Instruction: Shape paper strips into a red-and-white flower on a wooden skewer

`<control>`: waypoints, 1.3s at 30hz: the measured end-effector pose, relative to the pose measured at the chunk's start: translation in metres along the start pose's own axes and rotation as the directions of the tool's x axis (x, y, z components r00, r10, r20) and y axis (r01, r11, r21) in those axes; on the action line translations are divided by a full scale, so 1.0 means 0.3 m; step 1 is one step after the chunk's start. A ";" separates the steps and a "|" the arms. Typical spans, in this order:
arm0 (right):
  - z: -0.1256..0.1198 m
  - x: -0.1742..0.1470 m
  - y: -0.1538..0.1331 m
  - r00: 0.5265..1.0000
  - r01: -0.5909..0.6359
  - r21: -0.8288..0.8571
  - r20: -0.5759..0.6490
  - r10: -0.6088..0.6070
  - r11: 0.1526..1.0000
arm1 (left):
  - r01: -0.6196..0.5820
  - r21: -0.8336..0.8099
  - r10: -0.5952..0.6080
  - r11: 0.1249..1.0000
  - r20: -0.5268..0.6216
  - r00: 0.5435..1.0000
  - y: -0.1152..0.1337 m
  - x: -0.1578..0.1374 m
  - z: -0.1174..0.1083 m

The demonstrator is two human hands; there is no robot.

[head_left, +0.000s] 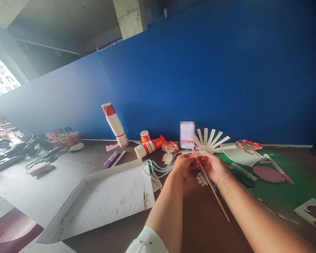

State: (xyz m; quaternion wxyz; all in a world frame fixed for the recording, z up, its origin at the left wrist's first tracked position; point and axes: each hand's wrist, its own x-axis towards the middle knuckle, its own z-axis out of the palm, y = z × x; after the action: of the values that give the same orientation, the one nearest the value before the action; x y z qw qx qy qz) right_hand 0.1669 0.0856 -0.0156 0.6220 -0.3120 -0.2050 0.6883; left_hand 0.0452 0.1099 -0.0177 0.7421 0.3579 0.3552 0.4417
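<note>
Above the dark bench [192,230], the left hand [184,163] and right hand [214,165] meet just below a white paper piece [206,149] cut into strips that spread like a fan. The right grip is narrow, thumb and fingers pinching the paper piece at its near edge. The left fingertips are partly hidden, so how far that grip closes cannot be told. A thin wooden stick [215,192] slants from between the hands toward the near side. Pale cords [158,170] lie just left of the left hand, beside a shallow white box [102,207]. Farther back, a tall stack of paper cups [116,127] leans near the blue panel [200,77]. A pink oval [268,174] lies to the right.
</note>
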 end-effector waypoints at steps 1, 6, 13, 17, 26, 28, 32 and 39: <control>-0.006 0.001 0.000 1.000 -0.002 -0.005 0.003 0.002 1.000 | 0.002 0.005 -0.002 1.000 0.002 1.000 -0.002 0.001 0.003; -0.001 -0.003 0.005 1.000 -0.023 -0.034 -0.001 0.023 0.999 | -0.002 0.036 0.003 0.999 -0.026 1.000 -0.006 -0.005 0.000; 0.014 -0.002 0.016 0.999 -0.050 -0.030 -0.014 0.050 0.998 | 0.026 0.026 -0.024 0.999 -0.055 0.998 -0.002 -0.011 -0.009; 0.007 0.000 0.018 0.999 -0.041 -0.042 -0.015 0.041 0.998 | 0.018 0.002 -0.018 1.000 -0.057 0.998 -0.008 -0.014 -0.008; 0.022 -0.020 0.021 0.999 -0.042 -0.052 -0.031 0.041 0.998 | 0.007 -0.028 -0.009 1.000 -0.053 0.999 -0.027 -0.009 -0.013; 0.021 -0.020 0.022 1.000 -0.022 -0.050 -0.020 0.021 0.999 | 0.008 -0.029 -0.009 1.000 -0.056 0.998 -0.025 -0.009 -0.012; 0.018 -0.015 0.024 1.000 -0.021 -0.056 0.012 0.021 0.998 | 0.016 -0.007 -0.017 1.000 -0.059 0.998 -0.014 -0.011 -0.010; 0.019 -0.013 0.022 0.999 -0.052 -0.028 -0.014 0.052 0.998 | 0.057 -0.005 -0.057 0.998 -0.065 0.996 0.005 -0.018 -0.008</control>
State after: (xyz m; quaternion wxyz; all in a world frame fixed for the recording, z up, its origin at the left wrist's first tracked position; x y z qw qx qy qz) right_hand 0.1582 0.0815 -0.0152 0.6008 -0.3306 -0.2021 0.6992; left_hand 0.0407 0.1060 -0.0163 0.7430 0.3318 0.3884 0.4324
